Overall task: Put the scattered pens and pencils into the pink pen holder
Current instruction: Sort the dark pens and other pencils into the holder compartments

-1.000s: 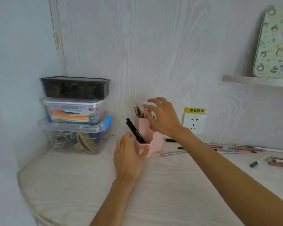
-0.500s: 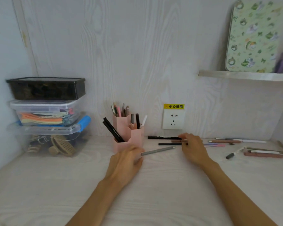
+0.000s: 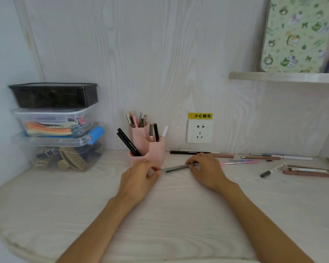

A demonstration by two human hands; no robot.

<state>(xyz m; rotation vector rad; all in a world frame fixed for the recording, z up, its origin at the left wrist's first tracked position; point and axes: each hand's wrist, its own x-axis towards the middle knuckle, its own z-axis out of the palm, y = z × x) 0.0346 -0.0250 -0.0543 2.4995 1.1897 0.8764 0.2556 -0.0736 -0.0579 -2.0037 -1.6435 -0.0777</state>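
Observation:
The pink pen holder [image 3: 156,149] stands near the back wall with several pens upright in it and two black pens [image 3: 128,142] leaning out to the left. My left hand [image 3: 139,177] is curled against the holder's front base, its fingertips by the left end of a grey pen [image 3: 176,167]. My right hand [image 3: 207,170] pinches the right end of that grey pen, low over the desk, with a dark pen just under it. More loose pens lie to the right: a black pen [image 3: 186,152], a brown pencil [image 3: 224,155], a pink pen [image 3: 239,162] and a grey-capped marker [image 3: 272,170].
Three stacked plastic boxes [image 3: 55,126] stand at the back left. A wall socket [image 3: 199,130] with a yellow label sits behind the pens. A shelf [image 3: 283,77] at the upper right carries a green patterned board. Further brown pencils [image 3: 308,174] lie at the far right.
My right hand left the holder, went right to the loose pens by the wall, then came to the grey pen's right end. My left hand stayed at the holder's base.

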